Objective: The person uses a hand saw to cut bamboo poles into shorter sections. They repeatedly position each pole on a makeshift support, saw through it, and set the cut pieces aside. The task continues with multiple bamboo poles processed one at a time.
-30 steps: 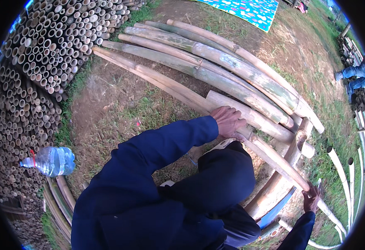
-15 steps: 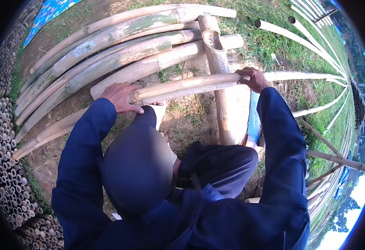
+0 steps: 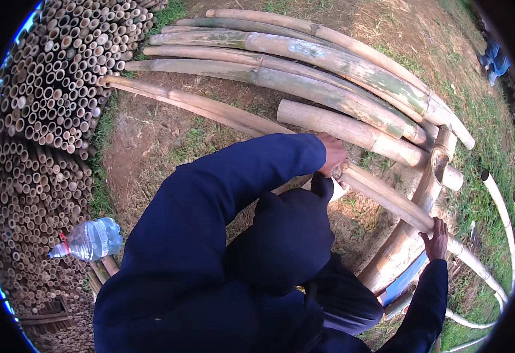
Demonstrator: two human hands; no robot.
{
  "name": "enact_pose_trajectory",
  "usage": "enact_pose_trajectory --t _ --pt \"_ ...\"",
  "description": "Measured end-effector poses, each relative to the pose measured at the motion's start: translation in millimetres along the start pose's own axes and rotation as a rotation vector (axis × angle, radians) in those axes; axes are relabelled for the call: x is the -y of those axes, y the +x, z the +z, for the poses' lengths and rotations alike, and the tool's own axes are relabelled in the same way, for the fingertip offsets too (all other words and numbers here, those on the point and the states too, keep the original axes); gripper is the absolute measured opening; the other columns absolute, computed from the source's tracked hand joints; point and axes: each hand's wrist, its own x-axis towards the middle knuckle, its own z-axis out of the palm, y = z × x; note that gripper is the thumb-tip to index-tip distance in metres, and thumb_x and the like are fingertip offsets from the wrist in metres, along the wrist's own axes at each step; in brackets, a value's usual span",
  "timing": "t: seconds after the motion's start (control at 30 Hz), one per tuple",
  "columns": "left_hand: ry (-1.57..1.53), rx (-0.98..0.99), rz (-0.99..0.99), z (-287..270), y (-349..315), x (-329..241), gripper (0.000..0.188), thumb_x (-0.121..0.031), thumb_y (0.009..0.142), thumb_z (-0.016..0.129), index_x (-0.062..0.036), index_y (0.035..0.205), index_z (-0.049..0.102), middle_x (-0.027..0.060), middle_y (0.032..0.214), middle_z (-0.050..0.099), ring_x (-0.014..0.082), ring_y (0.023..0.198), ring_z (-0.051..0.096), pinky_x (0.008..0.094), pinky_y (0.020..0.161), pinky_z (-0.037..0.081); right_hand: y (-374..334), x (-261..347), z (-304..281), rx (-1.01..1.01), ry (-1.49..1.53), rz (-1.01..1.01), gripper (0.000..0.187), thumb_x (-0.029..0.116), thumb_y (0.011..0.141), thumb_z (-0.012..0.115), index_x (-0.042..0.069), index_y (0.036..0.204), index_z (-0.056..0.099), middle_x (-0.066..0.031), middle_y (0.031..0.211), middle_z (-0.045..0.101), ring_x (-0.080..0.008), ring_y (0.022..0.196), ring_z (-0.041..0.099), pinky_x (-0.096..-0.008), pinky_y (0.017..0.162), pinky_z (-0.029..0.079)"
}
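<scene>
From where I stand, the person's right hand [image 3: 437, 241] is closed around a long, tan bamboo pole [image 3: 390, 199], its thumb on the near side and its fingers reaching over the far side. The left hand [image 3: 332, 154] is set on the same pole just beside a ringed joint; its fingers are mostly hidden, so I can't tell how tightly they are curled. Half a second ago the thumb of that hand showed plainly, spread from the fingers; now mainly its back is visible. The view has also swung round, bringing back a clear plastic bottle with a red band at its neck [image 3: 95, 241]. The pole slants across the ground in front of the person and passes over a thick, pale bamboo trunk with an oval hole near its top [image 3: 431, 182]. Beyond it lies a stout, straw-coloured bamboo piece [image 3: 351, 130], then a row of mottled green-and-tan bamboo poles [image 3: 328, 97], smooth between their knuckled joints. At left rises a stack of cut bamboo [image 3: 57, 70], all round, hollow ends. Beside the trunk shows a flat blue strip [image 3: 404, 279].
</scene>
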Motion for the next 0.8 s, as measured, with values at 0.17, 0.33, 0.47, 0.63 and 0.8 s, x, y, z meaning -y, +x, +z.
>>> enact_pose_trajectory --t 0.17,0.33,0.47,0.63,0.8 --pt "-0.016 0.009 0.011 14.2 -13.8 18.9 0.038 -0.029 0.066 0.087 -0.0002 0.088 0.075 0.0197 0.088 0.075 0.0384 0.086 0.075 0.0490 0.077 0.059 8.5 13.1 -2.7 0.045 -0.004 -0.051 0.073 0.011 0.070 0.089 -0.004 0.131 0.051 -0.0231 0.117 0.060 -0.0449 0.111 0.055 -0.0552 0.098 0.045" --pt "-0.006 0.172 -0.150 -3.2 -85.6 84.8 0.050 -0.032 0.072 0.087 -0.0022 0.109 0.070 0.0208 0.098 0.075 0.0394 0.095 0.073 0.0513 0.083 0.057 47.6 108.7 -1.5 0.037 -0.001 -0.144 0.064 0.014 0.071 0.089 -0.002 0.123 0.056 -0.0203 0.108 0.062 -0.0416 0.102 0.058 -0.0514 0.093 0.048" --pt "-0.077 0.193 -0.256 0.2 -151.4 157.1 0.052 -0.028 0.067 0.092 -0.0071 0.108 0.070 0.0176 0.097 0.075 0.0394 0.093 0.073 0.0501 0.081 0.056 80.6 193.0 16.2 -0.053 0.073 -0.315 0.063 0.025 0.072 0.090 0.000 0.121 0.058 -0.0173 0.105 0.063 -0.0375 0.098 0.060 -0.0491 0.091 0.048" --pt "-0.114 0.200 -0.351 5.4 -198.7 189.5 0.050 -0.026 0.064 0.094 -0.0108 0.106 0.071 0.0144 0.095 0.076 0.0384 0.092 0.073 0.0494 0.081 0.056 98.8 236.1 19.2 -0.037 0.195 -0.391 0.063 0.034 0.080 0.085 0.000 0.127 0.062 -0.0169 0.105 0.064 -0.0378 0.101 0.060 -0.0494 0.090 0.049" --pt "-0.084 0.159 -0.379 3.1 -200.5 188.5 0.055 -0.030 0.062 0.096 -0.0139 0.108 0.073 0.0131 0.097 0.076 0.0378 0.094 0.073 0.0501 0.081 0.056 98.0 243.6 10.9 -0.083 0.169 -0.401 0.052 0.027 0.084 0.081 0.001 0.125 0.064 -0.0167 0.104 0.063 -0.0369 0.100 0.060 -0.0498 0.089 0.050"
